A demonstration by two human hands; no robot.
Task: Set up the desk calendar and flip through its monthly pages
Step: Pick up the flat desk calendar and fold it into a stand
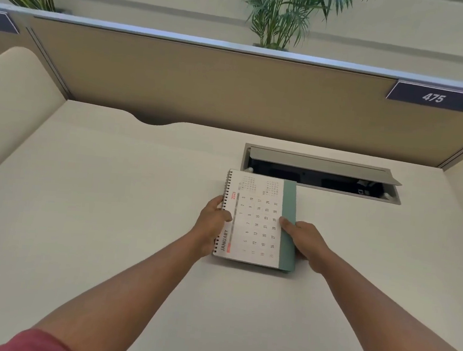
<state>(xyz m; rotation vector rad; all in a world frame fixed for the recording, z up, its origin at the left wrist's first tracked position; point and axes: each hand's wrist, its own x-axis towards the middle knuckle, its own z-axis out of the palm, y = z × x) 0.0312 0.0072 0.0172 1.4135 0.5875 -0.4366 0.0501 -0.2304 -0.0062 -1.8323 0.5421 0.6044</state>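
Observation:
A spiral-bound desk calendar (257,220) lies folded flat near the middle of the white desk (108,206), turned sideways with its black wire binding at the left. Its top page reads JANUARY 2026, and a green cover strip runs along its right side. My left hand (213,224) grips the binding edge, thumb on the page. My right hand (303,240) holds the green edge, thumb on top and fingers underneath. Whether the calendar rests fully on the desk or is slightly lifted, I cannot tell.
Just behind the calendar, a cable box (321,174) is sunk into the desk with its grey lid propped open. A tan partition (204,88) with a sign reading 475 (433,97) closes the back. A cream side panel (11,103) stands at the left. Plants (277,12) rise beyond.

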